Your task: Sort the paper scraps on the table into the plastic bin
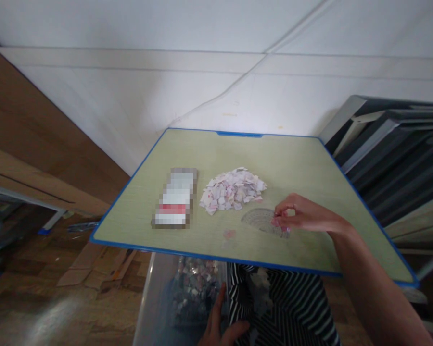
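My right hand is closed in a pinch over the right part of a clear half-round protractor that lies on the folding table. Something small and pinkish shows at its fingertips, too small to name. Left of the protractor rests a faint pinkish, see-through piece. Behind them is a heap of small whitish paper pieces. Below the table's front edge, my left hand has its thumb and forefinger apart at the right side of a clear plastic bin. Many small shiny packets lie in that bin.
The greenish table has a blue rim and stands against a white wall. A blurred-out long white object lies on its left. Folded dark panels lean at the right. Striped cloth covers my lap. Flattened cardboard lies on the floor.
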{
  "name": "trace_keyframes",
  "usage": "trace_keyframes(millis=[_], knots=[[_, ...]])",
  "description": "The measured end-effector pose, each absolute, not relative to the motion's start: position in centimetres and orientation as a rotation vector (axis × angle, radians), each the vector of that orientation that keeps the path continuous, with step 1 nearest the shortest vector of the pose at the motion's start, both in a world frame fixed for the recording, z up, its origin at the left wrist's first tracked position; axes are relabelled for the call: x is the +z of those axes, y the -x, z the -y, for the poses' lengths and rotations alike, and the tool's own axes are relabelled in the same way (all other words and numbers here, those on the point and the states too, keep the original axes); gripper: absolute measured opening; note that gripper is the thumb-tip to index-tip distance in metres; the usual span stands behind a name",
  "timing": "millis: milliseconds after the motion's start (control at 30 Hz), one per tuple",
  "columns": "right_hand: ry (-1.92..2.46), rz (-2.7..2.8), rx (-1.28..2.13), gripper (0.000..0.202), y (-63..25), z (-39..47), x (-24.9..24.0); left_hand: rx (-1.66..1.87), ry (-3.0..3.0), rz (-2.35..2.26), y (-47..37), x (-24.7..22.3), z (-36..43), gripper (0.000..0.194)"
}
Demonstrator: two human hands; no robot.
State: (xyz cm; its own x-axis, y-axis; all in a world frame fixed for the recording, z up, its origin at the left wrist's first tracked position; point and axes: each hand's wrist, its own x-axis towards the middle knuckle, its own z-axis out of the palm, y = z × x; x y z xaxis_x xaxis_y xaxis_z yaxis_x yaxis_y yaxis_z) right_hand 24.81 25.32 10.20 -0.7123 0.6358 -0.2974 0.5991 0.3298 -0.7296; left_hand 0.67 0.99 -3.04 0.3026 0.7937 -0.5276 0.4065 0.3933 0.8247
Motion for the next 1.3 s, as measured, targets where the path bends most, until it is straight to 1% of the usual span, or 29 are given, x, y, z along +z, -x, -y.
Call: trace_keyframes(millis=[67,167,233,333,467,633,800,1000,1067,1133,1300], knots=[[1.286,2.458,1.337,0.038,-24.6,-25.6,9.8,0.367,-1.247,-1.308,-0.7,-2.9,-1.0,0.052],[1.371,2.429,1.312,0.038,-23.5,-25.3,9.1,0.383,-1.353,-1.264,-0.8,-2.9,-1.1,0.032],[1.393,2.419,1.247,0.038,-22.3,-24.6,8.7,0.370,-1.373,-1.252,-0.9,-3.3,-1.2,0.026],[1.413,2.403,1.195,0.037,-20.1,-23.2,8.4,0.319,-1.327,-1.261,-1.1,-4.5,-1.1,0.032],[1.484,2.445,1.110,0.034,-17.5,-21.9,8.7,0.295,-1.474,-1.205,-1.2,-6.0,-0.9,0.034],[1.412,2.518,0.984,0.038,-15.3,-21.6,9.0,0.299,-1.257,-1.286,-1.4,-5.9,-1.2,0.062],[1.297,2.551,0.973,0.033,-13.9,-21.2,8.8,0.321,-1.251,-1.265,-1.5,-5.5,-1.6,0.065],[1.209,2.594,0.966,0.032,-12.7,-20.6,9.4,0.289,-1.142,-1.356,-2.2,-5.1,-2.1,0.077],[1.154,2.638,0.935,0.031,-12.6,-20.4,9.5,0.275,-1.125,-1.376,-2.3,-4.9,-2.1,0.078],[1.045,2.701,0.859,0.030,-12.5,-20.2,9.4,0.302,-1.170,-1.346,-2.1,-4.8,-1.9,0.075],[0.624,2.775,0.731,0.028,-13.2,-20.4,9.6,0.361,-1.290,-1.263,-1.3,-4.6,-1.5,0.059]])
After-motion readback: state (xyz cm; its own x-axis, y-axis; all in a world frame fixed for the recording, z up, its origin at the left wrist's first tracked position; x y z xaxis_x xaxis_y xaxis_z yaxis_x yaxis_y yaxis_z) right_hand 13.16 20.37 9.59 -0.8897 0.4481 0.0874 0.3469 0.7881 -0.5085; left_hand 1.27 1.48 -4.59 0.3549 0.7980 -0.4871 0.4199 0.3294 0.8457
